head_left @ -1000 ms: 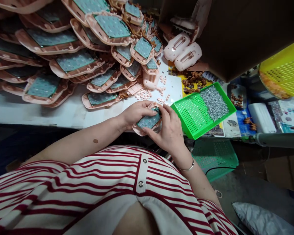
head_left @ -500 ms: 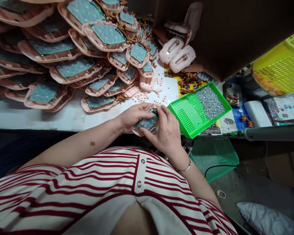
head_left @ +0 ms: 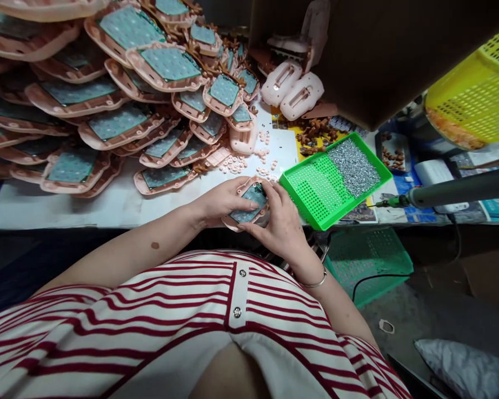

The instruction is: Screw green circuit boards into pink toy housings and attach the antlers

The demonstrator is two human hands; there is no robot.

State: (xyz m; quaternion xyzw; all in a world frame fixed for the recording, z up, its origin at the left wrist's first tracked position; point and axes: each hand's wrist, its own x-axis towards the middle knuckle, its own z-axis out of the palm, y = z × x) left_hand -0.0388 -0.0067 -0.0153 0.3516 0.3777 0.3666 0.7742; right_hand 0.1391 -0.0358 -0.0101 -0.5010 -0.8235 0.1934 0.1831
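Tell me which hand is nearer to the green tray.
Right. The right hand is just beside the left edge of the green tray; the left hand is farther left, across the pink shell that both hold.

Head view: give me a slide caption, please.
Left hand and right hand hold a pink shell with a teal board, near a green tray of silvery pieces.

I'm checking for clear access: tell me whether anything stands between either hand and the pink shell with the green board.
Nothing visible does. The left hand and right hand both hold the pink shell directly. The green basket lies beside the right hand, not between. The shell's underside is hidden.
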